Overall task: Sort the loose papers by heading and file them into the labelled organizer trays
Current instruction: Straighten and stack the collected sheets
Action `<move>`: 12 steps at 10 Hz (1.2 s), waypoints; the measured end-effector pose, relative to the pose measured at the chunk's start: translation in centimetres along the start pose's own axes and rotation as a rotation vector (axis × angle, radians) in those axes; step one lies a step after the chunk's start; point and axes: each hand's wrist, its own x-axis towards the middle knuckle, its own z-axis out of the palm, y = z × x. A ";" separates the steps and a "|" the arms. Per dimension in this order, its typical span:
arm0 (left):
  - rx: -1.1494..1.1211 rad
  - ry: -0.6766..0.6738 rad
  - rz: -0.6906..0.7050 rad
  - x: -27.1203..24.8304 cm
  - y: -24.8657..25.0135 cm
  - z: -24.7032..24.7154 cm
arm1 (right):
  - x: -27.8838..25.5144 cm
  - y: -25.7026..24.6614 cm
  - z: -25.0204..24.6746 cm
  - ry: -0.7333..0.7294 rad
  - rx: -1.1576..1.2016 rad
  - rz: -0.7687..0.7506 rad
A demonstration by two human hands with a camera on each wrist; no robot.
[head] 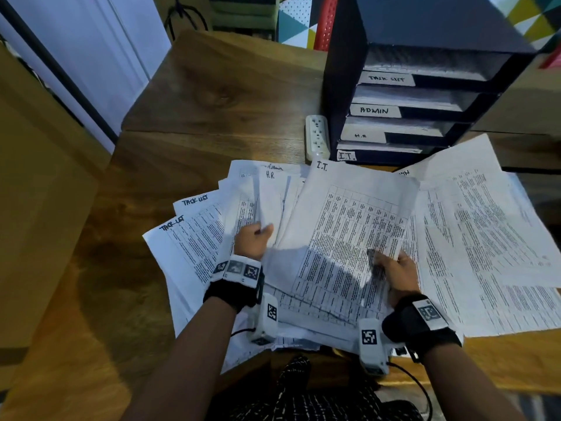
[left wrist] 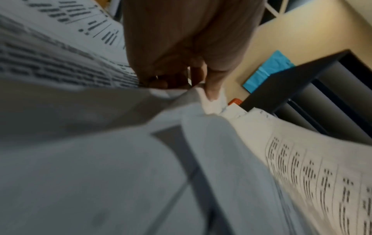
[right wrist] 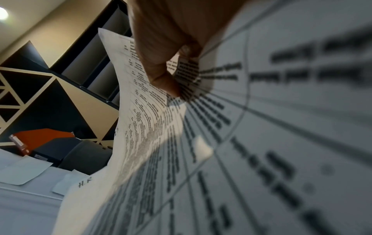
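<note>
Paper was heaped loosely on the worktop (head: pixel 212 95), so the limp I.T. sheet (head: pixel 340 226), pinched at its lower right edge by the right hand (head: pixel 394 268), could have sagged, dragged neighbours along or been filed in the wrong tray of the organizer (head: pixel 343 86). It was lifted in front of the trays, thumb on its printed face, fingers behind. An H.R. sheet (head: pixel 268 202) in the pile was pinched by the left hand (head: pixel 253 238).

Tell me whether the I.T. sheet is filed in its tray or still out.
Still out. The I.T. sheet is lifted over the loose pile, pinched by the right hand at its lower edge, in front of the I.T. tray.
</note>
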 end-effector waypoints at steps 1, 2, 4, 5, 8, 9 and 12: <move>0.064 0.163 0.007 -0.2 1.2 -1.4 | 0.0 0.5 -0.5 -0.004 -0.028 0.003; -0.015 0.342 0.130 -1.4 4.9 -4.5 | -0.4 0.5 -0.7 0.009 -0.042 -0.010; -0.194 0.688 0.527 -4.4 12.5 -13.1 | -1.6 0.0 0.2 0.016 -0.087 -0.055; -0.418 0.614 0.513 -4.6 12.8 -15.1 | -2.1 -0.4 0.7 -0.046 -0.173 -0.092; -0.155 0.126 0.106 -2.7 3.8 -2.7 | -3.0 -2.2 0.0 0.146 -0.481 -0.408; 0.025 -0.009 0.039 -2.4 0.5 -1.2 | -3.0 -3.6 -1.2 0.216 -0.481 -0.462; 0.161 0.083 0.011 -2.1 -0.4 -0.8 | -4.5 -13.3 -3.8 0.535 -0.089 -1.064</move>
